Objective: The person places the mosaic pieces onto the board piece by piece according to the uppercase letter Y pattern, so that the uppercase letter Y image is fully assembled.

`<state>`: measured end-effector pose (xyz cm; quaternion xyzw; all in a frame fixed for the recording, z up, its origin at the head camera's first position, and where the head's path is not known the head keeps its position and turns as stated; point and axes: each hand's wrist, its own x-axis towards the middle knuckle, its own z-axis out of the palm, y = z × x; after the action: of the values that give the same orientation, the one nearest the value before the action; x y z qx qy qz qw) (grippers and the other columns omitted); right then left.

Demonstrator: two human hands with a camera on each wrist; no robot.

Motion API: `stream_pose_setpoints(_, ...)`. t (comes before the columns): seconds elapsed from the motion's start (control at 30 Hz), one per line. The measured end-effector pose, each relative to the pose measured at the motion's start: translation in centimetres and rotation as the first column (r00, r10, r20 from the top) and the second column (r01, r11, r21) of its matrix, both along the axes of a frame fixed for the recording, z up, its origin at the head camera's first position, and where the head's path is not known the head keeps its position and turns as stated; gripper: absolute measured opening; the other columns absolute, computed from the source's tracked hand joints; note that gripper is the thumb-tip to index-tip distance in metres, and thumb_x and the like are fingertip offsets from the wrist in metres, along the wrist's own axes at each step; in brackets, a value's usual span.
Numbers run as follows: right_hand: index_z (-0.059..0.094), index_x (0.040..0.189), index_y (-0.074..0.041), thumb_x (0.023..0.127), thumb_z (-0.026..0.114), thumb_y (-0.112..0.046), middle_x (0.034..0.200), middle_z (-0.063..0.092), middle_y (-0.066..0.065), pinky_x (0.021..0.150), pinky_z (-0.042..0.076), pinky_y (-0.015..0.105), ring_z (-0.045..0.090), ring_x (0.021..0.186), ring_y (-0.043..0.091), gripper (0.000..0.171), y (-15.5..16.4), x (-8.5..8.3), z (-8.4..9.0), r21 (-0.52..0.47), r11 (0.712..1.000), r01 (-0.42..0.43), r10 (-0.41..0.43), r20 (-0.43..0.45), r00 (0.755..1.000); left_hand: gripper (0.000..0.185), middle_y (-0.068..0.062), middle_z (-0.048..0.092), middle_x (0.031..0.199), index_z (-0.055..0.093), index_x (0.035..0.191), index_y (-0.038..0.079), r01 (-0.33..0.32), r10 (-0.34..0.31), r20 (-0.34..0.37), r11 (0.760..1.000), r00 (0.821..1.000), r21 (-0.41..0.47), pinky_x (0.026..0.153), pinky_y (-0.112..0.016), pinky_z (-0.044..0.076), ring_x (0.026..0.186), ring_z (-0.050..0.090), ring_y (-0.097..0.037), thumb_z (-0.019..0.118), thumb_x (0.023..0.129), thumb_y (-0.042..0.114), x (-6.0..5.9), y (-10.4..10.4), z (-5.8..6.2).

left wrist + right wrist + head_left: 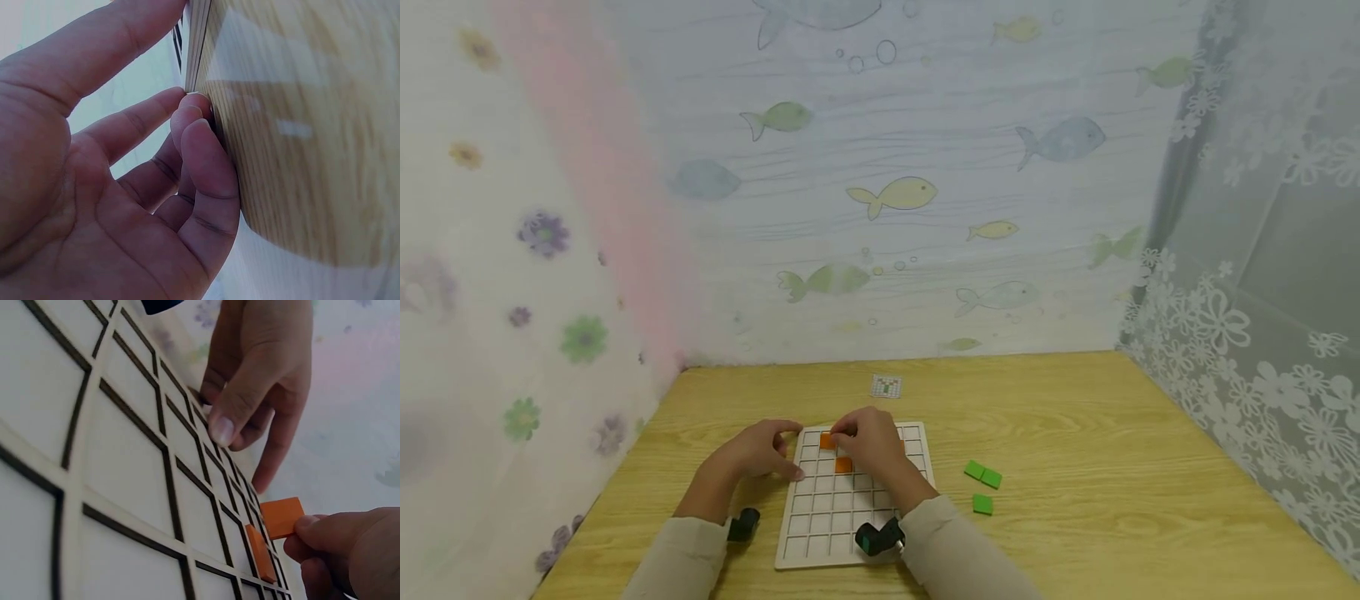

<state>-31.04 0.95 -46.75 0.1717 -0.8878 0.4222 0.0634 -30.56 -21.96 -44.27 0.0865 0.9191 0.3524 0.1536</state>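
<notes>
Right hand (pixel 871 443) pinched orange tile (pixel 282 517) at fingertips, tile tilted, just above far rows of grid board (pixel 820 533). Second orange tile (pixel 259 553) lay in cell just beside and below it. Left hand (pixel 760 452) relaxed, fingers steadying board's left edge, holding nothing. Green tiles (pixel 982 475) lay right of board.

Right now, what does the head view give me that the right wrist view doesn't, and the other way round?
Only the head view shows the three green tiles on the table and the small pattern card. Only the right wrist view shows the right hand pinching an orange tile lifted above the grid. Both show the white grid board, the left hand at its edge, and an orange tile seated in it.
</notes>
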Motion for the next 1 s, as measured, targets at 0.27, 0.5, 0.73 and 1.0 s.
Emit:
stream_pose_setpoints(0.27,0.084,0.095,-0.020,0.096,0.076,-0.022,0.087,0.076,-0.011,0.067,0.053,0.024,0.064,0.074,0.002,0.009,-0.20,0.03,-0.29,0.013,1.000,0.003,-0.003,0.031,1.000,0.084,-0.008,0.057,0.083,0.053,0.151,0.011,0.014,-0.014,-0.014,1.000,1.000,0.008,0.058,-0.034,0.039,0.065,0.046,-0.019,0.093,0.078,0.020,0.09,-0.07,-0.12)
stream_pose_setpoints(0.5,0.084,0.095,-0.020,0.097,0.076,-0.022,0.088,0.075,-0.012,0.069,0.053,0.026,0.063,0.076,0.002,0.008,-0.18,0.07,-0.19,0.020,1.000,0.000,-0.001,0.031,1.000,0.084,-0.008,0.057,0.084,0.053,0.151,0.011,0.015,-0.015,-0.018,1.000,1.000,0.003,0.059,-0.033,0.039,0.065,0.047,-0.019,0.093,0.078,0.019,0.02,-0.03,0.01)
stream_pose_setpoints(0.73,0.082,0.102,-0.014,0.099,0.072,-0.016,0.091,0.076,-0.004,0.066,0.054,0.025,0.064,0.073,0.004,0.011,-0.13,0.41,-0.19,-0.007,0.999,-0.044,0.044,0.034,0.998,0.084,-0.008,0.057,0.083,0.053,0.151,0.010,0.003,-0.003,-0.009,1.000,1.000,0.007,0.058,-0.033,0.039,0.066,0.046,-0.018,0.093,0.078,0.018,-0.09,-0.12,-0.23)
stream_pose_setpoints(1.0,0.082,0.101,-0.016,0.100,0.071,-0.017,0.092,0.074,-0.007,0.067,0.053,0.025,0.063,0.078,0.005,0.011,-0.14,0.58,-0.13,0.029,0.998,-0.050,0.049,0.043,0.998,0.084,-0.007,0.057,0.081,0.054,0.151,0.011,0.005,-0.005,-0.017,1.000,1.000,0.003,0.058,-0.033,0.038,0.065,0.046,-0.018,0.093,0.078,0.020,-0.14,-0.20,-0.37)
